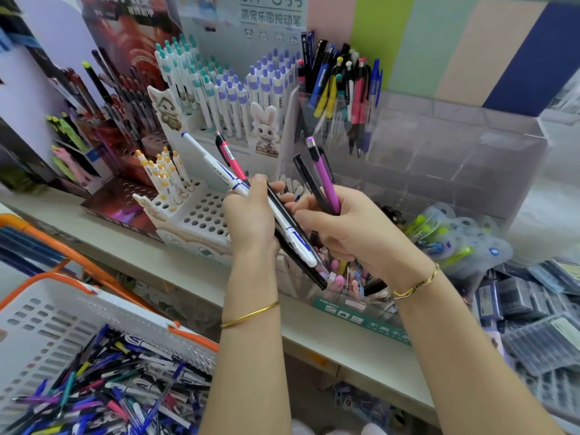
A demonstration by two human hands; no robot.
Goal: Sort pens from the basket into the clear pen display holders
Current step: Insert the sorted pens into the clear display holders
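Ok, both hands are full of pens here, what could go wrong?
The left hand grips a loose fan of them; the white pen could slip out and drop onto the shelf. The right hand holds a purple pen and a black pen, so one may land wrongly in the clear holder.

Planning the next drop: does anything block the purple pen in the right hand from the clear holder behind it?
Nothing visible does. The purple plastic pen, gripped with a black pen in the right hand, points up at the clear acrylic pen holder behind it; other pens, in the left hand, lie to its left.
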